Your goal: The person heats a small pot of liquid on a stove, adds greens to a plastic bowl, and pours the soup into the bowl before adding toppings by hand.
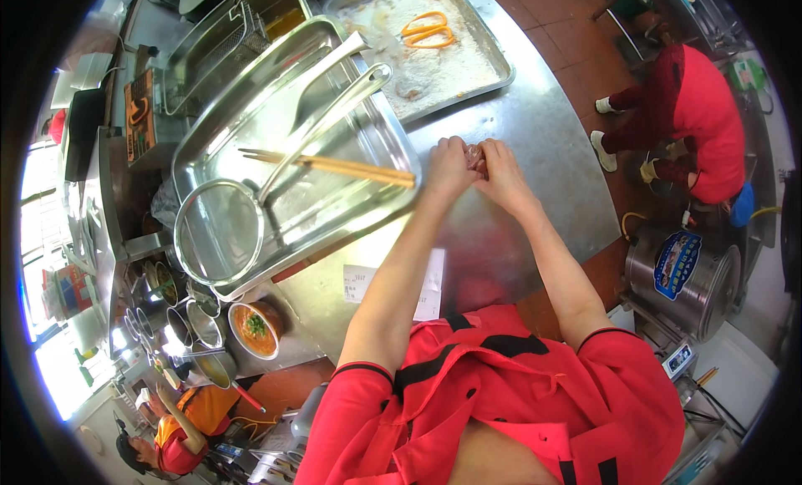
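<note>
Between my two hands is a small piece of raw meat (pixel 474 158), pinkish and partly covered by fingers. My left hand (pixel 452 165) grips it from one side, and my right hand (pixel 499 175) from the other. Both are over the stainless steel table (pixel 532 140). Just beyond them lies a metal tray (pixel 460 103) of white flour or starch, with orange-handled scissors (pixel 428 31) resting in it. To the left, a deep steel pan (pixel 395 134) carries a round strainer (pixel 219 231), wooden chopsticks (pixel 351 170) and another long-handled utensil (pixel 329 65).
Printed paper slips (pixel 432 284) lie under my left forearm. A bowl of orange-red food with chopped greens (pixel 255 328) stands at the lower left. A fryer basket (pixel 225 52) is at the upper left. One person (pixel 708 121) bends over at right; another (pixel 182 435) stands at lower left.
</note>
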Tool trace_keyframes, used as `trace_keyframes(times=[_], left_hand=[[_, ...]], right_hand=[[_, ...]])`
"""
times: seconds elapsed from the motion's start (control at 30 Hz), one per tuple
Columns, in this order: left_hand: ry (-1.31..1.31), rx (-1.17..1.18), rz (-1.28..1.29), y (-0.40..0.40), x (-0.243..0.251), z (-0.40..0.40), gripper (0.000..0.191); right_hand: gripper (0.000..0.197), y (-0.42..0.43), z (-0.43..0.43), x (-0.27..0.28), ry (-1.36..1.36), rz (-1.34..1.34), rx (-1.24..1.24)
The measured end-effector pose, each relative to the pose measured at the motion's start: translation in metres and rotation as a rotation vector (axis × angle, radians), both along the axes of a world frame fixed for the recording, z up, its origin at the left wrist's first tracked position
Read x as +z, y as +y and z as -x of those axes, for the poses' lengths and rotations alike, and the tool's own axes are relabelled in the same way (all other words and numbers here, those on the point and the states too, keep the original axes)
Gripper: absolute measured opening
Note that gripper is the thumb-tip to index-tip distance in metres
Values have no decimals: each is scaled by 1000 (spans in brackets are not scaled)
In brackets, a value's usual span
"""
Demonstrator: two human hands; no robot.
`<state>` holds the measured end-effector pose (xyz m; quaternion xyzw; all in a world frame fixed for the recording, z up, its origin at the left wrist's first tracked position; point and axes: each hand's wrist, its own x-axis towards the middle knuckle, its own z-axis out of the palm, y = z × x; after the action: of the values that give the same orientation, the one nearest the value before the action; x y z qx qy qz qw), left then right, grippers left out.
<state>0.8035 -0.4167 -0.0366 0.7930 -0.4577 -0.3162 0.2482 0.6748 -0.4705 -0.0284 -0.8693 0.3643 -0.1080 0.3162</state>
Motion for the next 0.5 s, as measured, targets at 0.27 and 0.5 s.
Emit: trace_keyframes(times=[0.27,0.5], left_hand=[[-49,-70,164,-2,-56,6,32],[-89,-72,228,18,-48,3,36]], right_hand=[[19,-8,-2,-54,-124,33,47],[40,7,-4,-15,-69,103,68]])
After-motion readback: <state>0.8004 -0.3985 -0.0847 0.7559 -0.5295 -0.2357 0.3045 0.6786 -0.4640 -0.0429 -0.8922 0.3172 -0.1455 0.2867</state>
